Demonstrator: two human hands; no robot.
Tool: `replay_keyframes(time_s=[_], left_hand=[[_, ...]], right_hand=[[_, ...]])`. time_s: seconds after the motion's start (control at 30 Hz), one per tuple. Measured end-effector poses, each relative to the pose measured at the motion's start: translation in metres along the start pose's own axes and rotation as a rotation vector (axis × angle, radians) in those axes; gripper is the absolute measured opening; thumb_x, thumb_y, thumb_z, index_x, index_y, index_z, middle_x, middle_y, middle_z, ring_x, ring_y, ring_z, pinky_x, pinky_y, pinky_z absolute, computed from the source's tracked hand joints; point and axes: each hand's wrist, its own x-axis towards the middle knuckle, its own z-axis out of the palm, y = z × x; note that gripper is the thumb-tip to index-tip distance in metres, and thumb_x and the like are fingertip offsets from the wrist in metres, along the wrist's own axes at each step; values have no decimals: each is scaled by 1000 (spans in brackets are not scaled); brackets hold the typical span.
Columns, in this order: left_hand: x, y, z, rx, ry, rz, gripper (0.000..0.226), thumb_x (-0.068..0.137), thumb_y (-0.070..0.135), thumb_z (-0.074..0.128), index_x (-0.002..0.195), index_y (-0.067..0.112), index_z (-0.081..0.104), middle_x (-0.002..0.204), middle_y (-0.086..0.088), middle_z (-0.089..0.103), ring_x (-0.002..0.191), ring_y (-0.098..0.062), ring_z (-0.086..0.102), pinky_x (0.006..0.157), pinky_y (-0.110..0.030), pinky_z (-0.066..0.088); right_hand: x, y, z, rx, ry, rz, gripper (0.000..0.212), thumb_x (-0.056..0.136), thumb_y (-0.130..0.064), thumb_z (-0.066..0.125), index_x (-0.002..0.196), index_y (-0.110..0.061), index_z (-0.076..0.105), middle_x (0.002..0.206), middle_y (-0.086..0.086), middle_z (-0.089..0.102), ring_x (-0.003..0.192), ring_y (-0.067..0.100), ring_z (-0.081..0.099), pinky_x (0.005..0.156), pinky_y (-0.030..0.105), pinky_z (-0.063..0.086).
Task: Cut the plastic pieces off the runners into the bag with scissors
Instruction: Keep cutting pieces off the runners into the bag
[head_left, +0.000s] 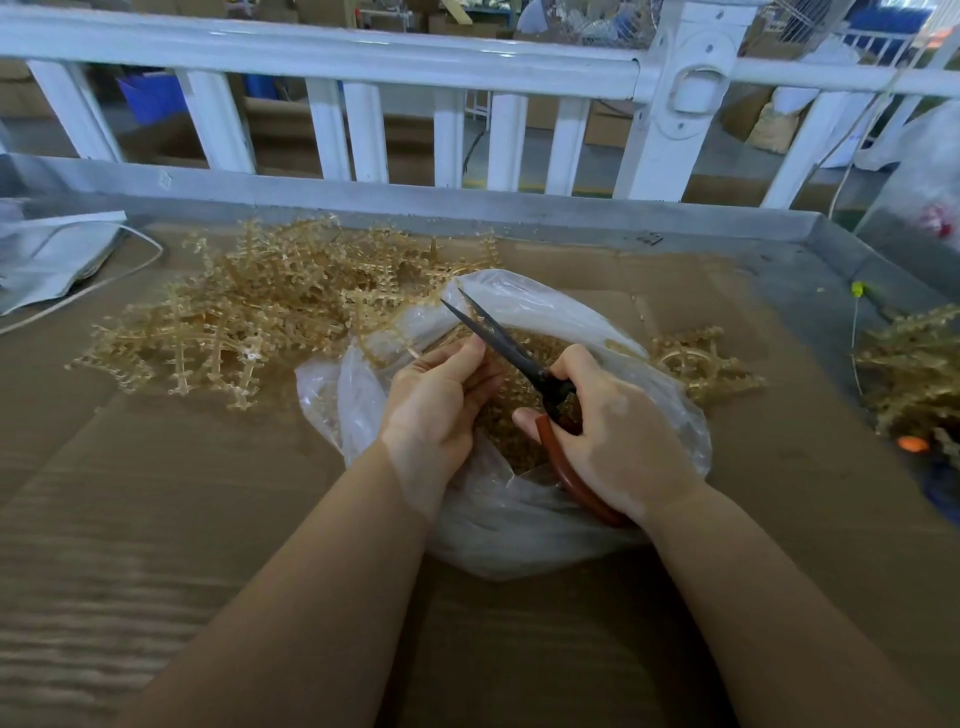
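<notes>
A clear plastic bag lies open on the cardboard, with small amber cut pieces inside. My right hand grips the red-brown handles of black-bladed scissors, whose blades are slightly parted and point up-left over the bag's mouth. My left hand pinches a thin amber runner beside the blades, above the bag. A big heap of amber runners with pieces on them lies to the left and behind the bag.
Brown cardboard covers the metal table. More amber runners lie right of the bag and at the right edge. A white railing runs behind. A white bag and cord sit at the far left.
</notes>
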Motion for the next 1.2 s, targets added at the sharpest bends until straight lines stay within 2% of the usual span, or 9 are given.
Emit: replay_keyframes(time_s=[0.13, 0.23, 0.4, 0.73, 0.93, 1.1, 1.2], left_hand=[[-2, 1, 1, 0, -16, 1, 17, 89, 0, 56, 74, 6, 60, 57, 0, 66, 53, -7, 64, 54, -17, 53], [-3, 1, 1, 3, -8, 1, 16, 90, -2, 55, 75, 4, 59, 55, 0, 66, 51, -7, 64, 54, -17, 54], [-3, 1, 2, 8, -13, 11, 20, 90, -2, 54, 72, 5, 57, 52, 1, 64, 49, -6, 62, 53, -17, 53], [1, -3, 1, 0, 14, 46, 24, 89, -4, 55, 68, 8, 56, 54, 2, 63, 51, -7, 61, 55, -18, 54], [2, -4, 1, 3, 16, 57, 26, 89, -3, 55, 66, 8, 54, 55, 1, 62, 52, -7, 60, 55, -17, 54], [2, -4, 2, 10, 19, 54, 26, 90, -4, 54, 67, 8, 55, 54, 1, 62, 52, -7, 60, 56, -18, 54], [2, -3, 1, 3, 16, 55, 26, 90, -5, 53, 67, 8, 55, 53, 2, 63, 50, -6, 61, 55, -18, 54]], right_hand=[[0, 0, 0, 5, 5, -6, 35, 83, -53, 55, 97, -23, 43, 85, -6, 58, 71, 8, 53, 62, 18, 39], [0, 1, 0, 4, -3, -7, 38, 83, -53, 55, 99, -21, 46, 86, -6, 59, 72, 8, 54, 64, 20, 42], [1, 2, 1, 4, 0, -21, 33, 84, -50, 59, 96, -25, 40, 84, -7, 57, 69, 7, 53, 61, 17, 38], [2, 3, -1, 20, -17, -18, 34, 84, -49, 61, 94, -25, 39, 82, -7, 57, 64, 8, 51, 60, 22, 40], [3, 1, -2, 14, -27, -3, 34, 84, -48, 61, 95, -23, 41, 82, -5, 58, 68, 13, 55, 61, 26, 43], [1, 1, -3, 4, -33, -9, 34, 84, -48, 61, 94, -26, 38, 81, -7, 56, 66, 8, 51, 59, 21, 38], [0, 1, -3, -3, -25, -8, 34, 84, -50, 60, 96, -26, 40, 84, -6, 58, 69, 9, 53, 63, 24, 41]])
